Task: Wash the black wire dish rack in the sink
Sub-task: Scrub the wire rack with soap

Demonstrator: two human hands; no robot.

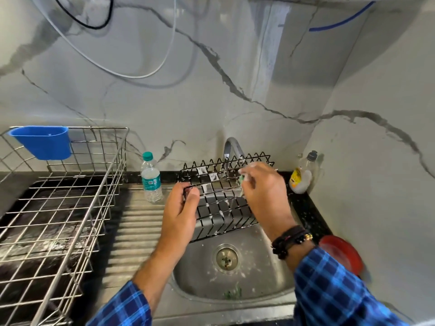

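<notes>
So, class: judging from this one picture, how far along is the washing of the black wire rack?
Midway. Done: white suds already dot the black wire rack. In hand: the left hand grips its left edge over the sink, while the right hand rubs it with something small and green. Left: no water visibly runs from the tap, so rinsing remains.

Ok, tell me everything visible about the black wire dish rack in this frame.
The black wire dish rack is a thin metal grid with a row of pointed triangular prongs along its far edge. It is held tilted over the steel sink, in front of the faucet. White suds dot its wires. The left hand grips its left edge; the right hand presses a green scrubber against its right part.
</notes>
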